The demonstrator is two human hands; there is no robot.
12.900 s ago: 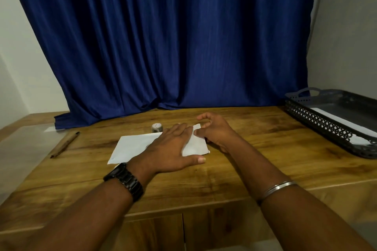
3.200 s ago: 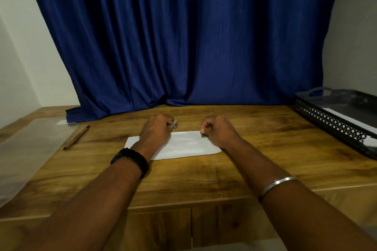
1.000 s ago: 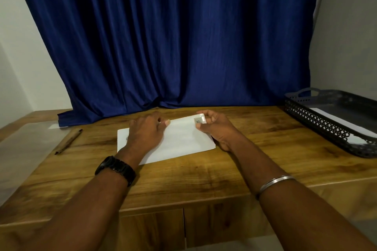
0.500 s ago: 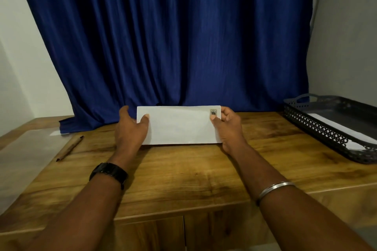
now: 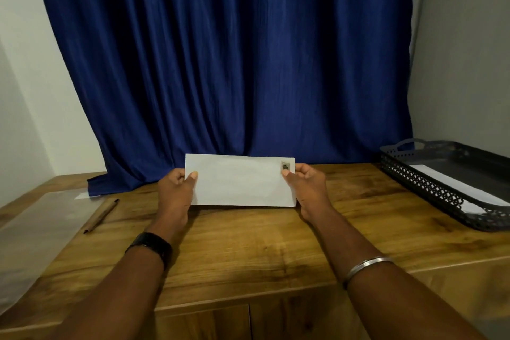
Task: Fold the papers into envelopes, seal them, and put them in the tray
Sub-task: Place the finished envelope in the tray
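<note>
A white envelope (image 5: 240,181) stands upright above the wooden table (image 5: 262,246), its face toward me, with a small stamp (image 5: 285,166) in its top right corner. My left hand (image 5: 174,196) pinches its left edge, thumb on the front. My right hand (image 5: 307,188) pinches the right edge just below the stamp. At the far right sits a dark perforated tray (image 5: 430,182) with white paper (image 5: 452,186) lying inside it.
A brown pencil (image 5: 101,216) lies on the table to the left. A clear plastic sheet (image 5: 36,232) covers the table's left end. A blue curtain (image 5: 226,63) hangs behind the table and drapes onto its back edge.
The envelope lay flat on the table a second ago; both hands have lifted it upright. Over the last half second it has barely moved.
</note>
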